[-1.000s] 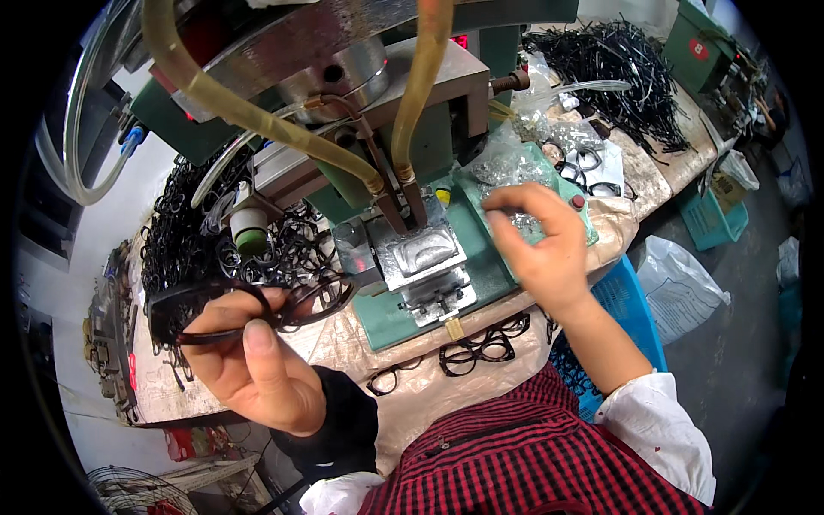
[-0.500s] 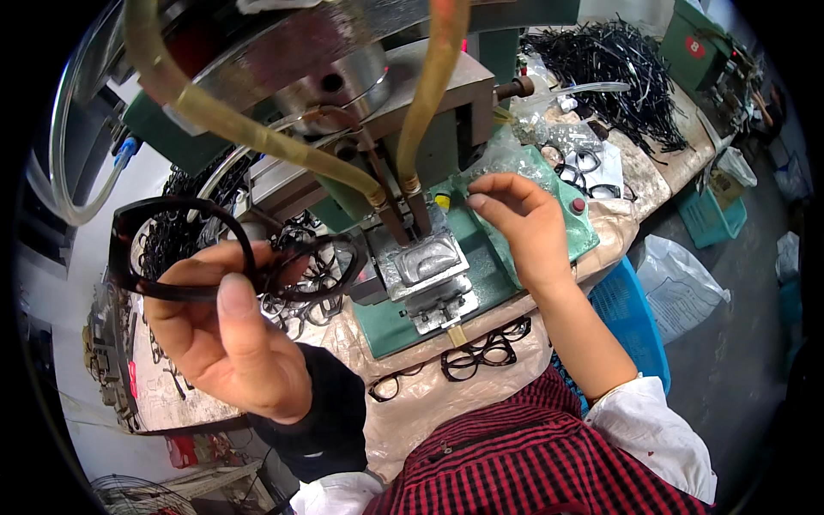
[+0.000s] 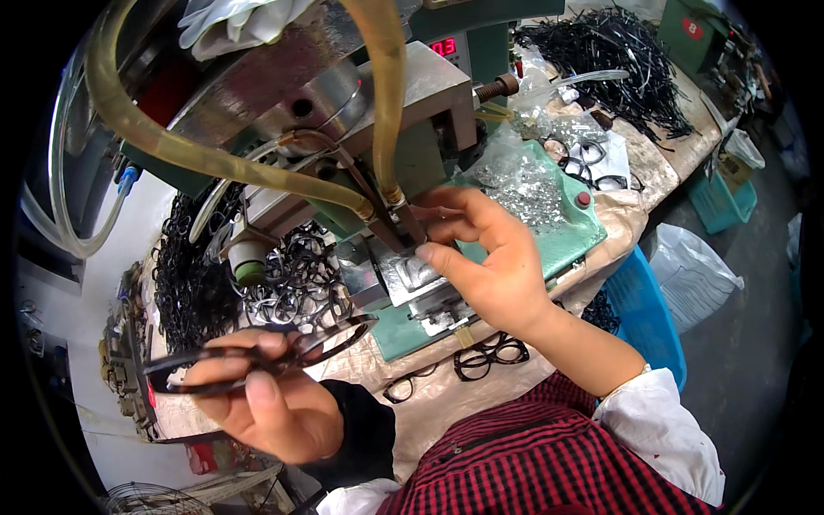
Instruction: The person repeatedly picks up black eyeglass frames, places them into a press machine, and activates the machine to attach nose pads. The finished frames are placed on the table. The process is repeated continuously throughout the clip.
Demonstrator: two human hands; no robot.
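My left hand holds a dark tortoiseshell eyeglass frame by its middle, thumb below and fingers behind. The frame is tilted nearly edge-on, held up off the table at the lower left. My right hand is at the green press machine, its thumb and fingertips closed in beside two dark metal jaws. Whether a small part sits between these fingertips is hidden. Just under the jaws lies a silvery metal block, partly covered by the right thumb.
Two yellowish hoses run down to the jaws. Clear plastic with small shiny parts lies on a green plate at right. Finished-looking eyeglass frames rest near the front edge; many more pile up left. A blue basket stands right.
My right hand has moved left and down to the jaws. My left hand has lowered, turning the eyeglass frame flatter. The whole view has shifted slightly.
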